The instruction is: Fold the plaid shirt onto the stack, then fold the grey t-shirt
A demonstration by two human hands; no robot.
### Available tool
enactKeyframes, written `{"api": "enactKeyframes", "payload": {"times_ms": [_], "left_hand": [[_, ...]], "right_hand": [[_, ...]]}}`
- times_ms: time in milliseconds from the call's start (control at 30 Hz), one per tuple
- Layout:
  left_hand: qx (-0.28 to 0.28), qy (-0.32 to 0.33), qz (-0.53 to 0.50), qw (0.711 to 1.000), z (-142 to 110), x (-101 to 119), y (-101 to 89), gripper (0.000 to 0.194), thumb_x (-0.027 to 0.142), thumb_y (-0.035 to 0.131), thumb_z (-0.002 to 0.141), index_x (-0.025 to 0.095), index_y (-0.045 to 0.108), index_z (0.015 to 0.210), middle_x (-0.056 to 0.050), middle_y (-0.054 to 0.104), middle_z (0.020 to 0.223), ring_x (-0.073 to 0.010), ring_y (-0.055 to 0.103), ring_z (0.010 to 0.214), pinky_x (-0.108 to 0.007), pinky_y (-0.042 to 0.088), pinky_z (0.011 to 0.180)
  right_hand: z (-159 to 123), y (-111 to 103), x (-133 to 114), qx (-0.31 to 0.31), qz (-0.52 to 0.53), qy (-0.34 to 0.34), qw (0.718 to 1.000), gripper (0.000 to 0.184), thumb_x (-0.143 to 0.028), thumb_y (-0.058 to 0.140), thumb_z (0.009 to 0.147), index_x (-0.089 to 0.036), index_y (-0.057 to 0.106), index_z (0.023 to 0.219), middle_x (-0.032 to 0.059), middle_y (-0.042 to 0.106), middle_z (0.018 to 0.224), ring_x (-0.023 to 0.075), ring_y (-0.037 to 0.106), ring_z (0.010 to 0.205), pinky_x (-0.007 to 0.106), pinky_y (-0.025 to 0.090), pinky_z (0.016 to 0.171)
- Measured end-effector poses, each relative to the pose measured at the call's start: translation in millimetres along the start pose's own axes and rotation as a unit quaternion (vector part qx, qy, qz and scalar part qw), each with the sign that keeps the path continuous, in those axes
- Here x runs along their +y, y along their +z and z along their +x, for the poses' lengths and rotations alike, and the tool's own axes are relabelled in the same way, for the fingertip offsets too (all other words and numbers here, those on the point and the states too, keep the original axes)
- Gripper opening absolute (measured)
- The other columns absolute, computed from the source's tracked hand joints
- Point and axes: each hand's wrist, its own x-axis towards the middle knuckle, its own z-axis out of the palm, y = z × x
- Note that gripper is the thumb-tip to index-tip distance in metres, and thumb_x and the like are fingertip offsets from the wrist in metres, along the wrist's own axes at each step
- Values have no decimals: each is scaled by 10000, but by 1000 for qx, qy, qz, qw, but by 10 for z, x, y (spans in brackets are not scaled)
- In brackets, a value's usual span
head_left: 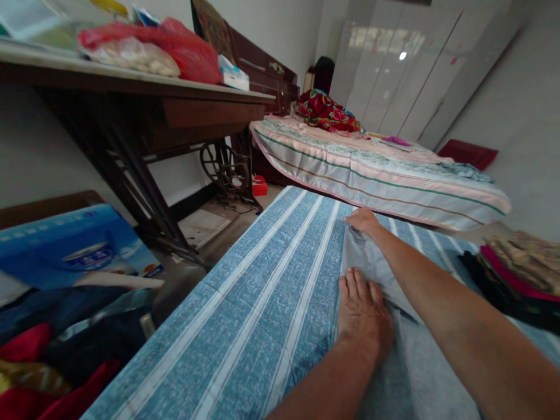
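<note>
A thin grey cloth (431, 356), perhaps a garment, lies spread on a blue-and-white striped cover (245, 291). My left hand (365, 309) rests palm down on the near part of the grey cloth, fingers stretched out close to its left edge. Farther away, my right hand (364, 220) is at the far end of the same cloth, its fingers curled in on the corner. The right forearm crosses over the cloth and hides part of it. Toward the bottom, the left forearm covers some of the striped cover.
A folded clothes stack (520, 274) sits at right. Beyond is a bed (385, 175) with a floral red quilt (326, 111). At left stand a sewing-machine table (196, 111) holding a red plastic bag (192, 55), a blue box (83, 245) and heaped clothes (65, 344).
</note>
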Motion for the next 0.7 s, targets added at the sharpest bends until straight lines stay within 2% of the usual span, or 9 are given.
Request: {"api": "enactKeyframes", "payload": {"times_ms": [67, 167, 233, 333, 433, 567, 700], "left_hand": [[6, -4, -3, 1000, 4, -2, -1, 531, 377, 358, 923, 80, 449, 1352, -208, 278, 1488, -376, 162, 1387, -533, 184, 1100], [3, -5, -9, 1000, 10, -9, -7, 533, 370, 365, 919, 69, 445, 1351, -224, 278, 1482, -380, 160, 1386, -525, 184, 1102], [-2, -5, -10, 1000, 16, -14, -17, 538, 369, 367, 916, 66, 436, 1356, -228, 276, 1481, -380, 151, 1387, -521, 180, 1106], [-12, -5, -11, 1000, 23, -19, -42, 542, 371, 365, 915, 64, 432, 1356, -229, 273, 1482, -379, 148, 1387, -520, 174, 1110], [-23, -5, -17, 1000, 25, -18, -69, 542, 366, 355, 917, 63, 421, 1362, -227, 262, 1487, -379, 140, 1388, -524, 166, 1111], [-31, -11, -18, 999, 25, -15, -86, 538, 369, 352, 918, 89, 417, 1372, -191, 250, 1503, -372, 123, 1392, -525, 167, 1112], [-27, -19, -15, 999, 28, -20, -93, 529, 374, 360, 914, 112, 434, 1368, -177, 244, 1509, -371, 109, 1395, -519, 175, 1111]], "right_hand": [[-29, -75, 12, -25, 8, -34, 999, 126, -213, 574, 885, -139, 662, 935, 28, 681, 930, 158, 631, 872, 313, 492, 813], [-66, -157, 17, -70, 11, -87, 994, 320, -21, 545, 761, -182, 697, 992, -14, 697, 981, 137, 630, 887, 192, 468, 767], [-74, -178, 15, -101, 4, -111, 989, 403, 0, 538, 699, -199, 711, 1002, -35, 707, 944, 135, 638, 821, 162, 463, 692], [-51, -180, 16, -136, -18, -135, 981, 406, -9, 558, 668, -202, 718, 988, -42, 709, 872, 131, 634, 739, 167, 464, 645], [-3, -190, 31, -146, -47, -152, 976, 306, -29, 619, 672, -181, 719, 918, -24, 701, 865, 138, 628, 783, 186, 473, 702], [36, -200, 27, -144, -96, -150, 973, 117, -182, 668, 803, -130, 665, 908, 24, 670, 921, 164, 625, 828, 307, 508, 759], [-9, -141, -59, -125, -145, -135, 972, 177, -302, 611, 890, -131, 631, 930, 38, 638, 970, 182, 612, 896, 371, 507, 809]]}}
